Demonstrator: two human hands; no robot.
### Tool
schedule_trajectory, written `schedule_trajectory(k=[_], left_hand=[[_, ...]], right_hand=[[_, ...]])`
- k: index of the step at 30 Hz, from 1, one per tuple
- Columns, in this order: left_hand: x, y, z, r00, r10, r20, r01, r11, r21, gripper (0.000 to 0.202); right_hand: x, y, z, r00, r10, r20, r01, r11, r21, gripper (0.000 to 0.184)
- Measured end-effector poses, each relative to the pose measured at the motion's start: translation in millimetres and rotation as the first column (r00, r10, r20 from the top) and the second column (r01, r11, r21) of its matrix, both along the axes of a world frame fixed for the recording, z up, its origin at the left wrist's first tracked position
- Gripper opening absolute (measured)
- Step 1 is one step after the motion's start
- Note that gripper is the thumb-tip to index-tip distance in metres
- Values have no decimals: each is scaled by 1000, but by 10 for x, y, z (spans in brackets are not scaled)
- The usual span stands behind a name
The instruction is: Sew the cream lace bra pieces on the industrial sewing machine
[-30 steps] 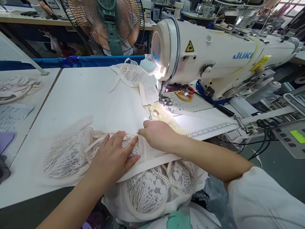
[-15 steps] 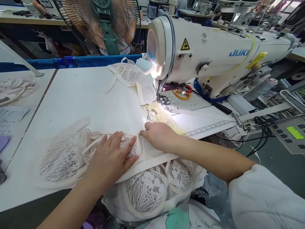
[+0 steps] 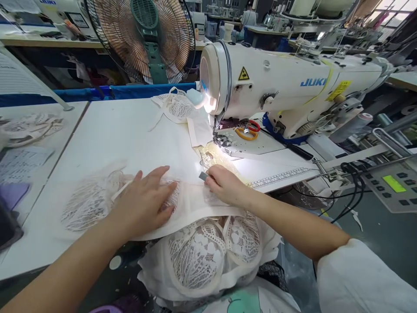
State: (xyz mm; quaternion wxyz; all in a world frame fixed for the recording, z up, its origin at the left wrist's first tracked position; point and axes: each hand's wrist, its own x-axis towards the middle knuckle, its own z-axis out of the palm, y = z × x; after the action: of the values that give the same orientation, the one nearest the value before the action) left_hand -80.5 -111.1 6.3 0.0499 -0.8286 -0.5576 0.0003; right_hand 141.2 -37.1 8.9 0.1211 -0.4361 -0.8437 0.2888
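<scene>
My left hand [image 3: 143, 200] lies with its fingers spread on a white lace bra [image 3: 87, 204] that is stretched along the table's front edge. Between the thumb and fingers of my right hand [image 3: 224, 184] is a small flat grey piece [image 3: 203, 176], its kind unclear, held just above the bra's plain white band [image 3: 192, 200]. More white lace bras [image 3: 198, 254] hang over my lap below the edge. Beyond my right hand, a yellowish patterned strip [image 3: 216, 156] lies below the needle of a sewing machine [image 3: 260, 78].
Orange-and-red-handled scissors [image 3: 246, 133] lie by the machine base. Another lace piece [image 3: 177, 106] rests at the table's back. A ruler strip [image 3: 280, 177] runs along the right edge, near a control panel [image 3: 394, 184]. A large fan [image 3: 172, 39] stands behind the table [image 3: 107, 130].
My right hand has lifted slightly and moved a little right, and the grey piece now shows at its fingertips. My left hand has shifted slightly left along the bra. The camera view has tilted up.
</scene>
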Motion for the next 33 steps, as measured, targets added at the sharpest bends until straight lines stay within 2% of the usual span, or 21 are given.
schedule_trajectory(k=[2,5,9,14,17,25,28,33], left_hand=[[152,-45,-47,999,1,51,-3,998,55,44],[400,-133,-205,993,30,114,-47,988,149,49],[535,-187,-353,989,80,122,-106,967,232,49],[504,-174,-348,993,66,95,-88,964,253,48],[502,-166,-334,990,90,109,-113,967,230,47],[520,-165,-311,994,81,76,-96,968,232,46],[522,-173,-313,990,101,96,-118,972,201,45],[519,-172,-327,987,105,123,-128,973,194,45]], right_hand=[[-23,17,-12,999,19,32,-20,998,51,17],[-89,46,-3,987,78,143,-97,986,134,16],[-198,80,-51,955,170,244,-222,954,204,22],[-294,109,-158,944,198,265,-271,923,274,26],[-324,116,-151,931,219,291,-300,914,271,25],[-254,94,134,840,302,450,-434,873,223,25],[-132,87,164,828,274,489,-419,882,215,25],[7,87,52,893,166,419,-307,904,298,33]])
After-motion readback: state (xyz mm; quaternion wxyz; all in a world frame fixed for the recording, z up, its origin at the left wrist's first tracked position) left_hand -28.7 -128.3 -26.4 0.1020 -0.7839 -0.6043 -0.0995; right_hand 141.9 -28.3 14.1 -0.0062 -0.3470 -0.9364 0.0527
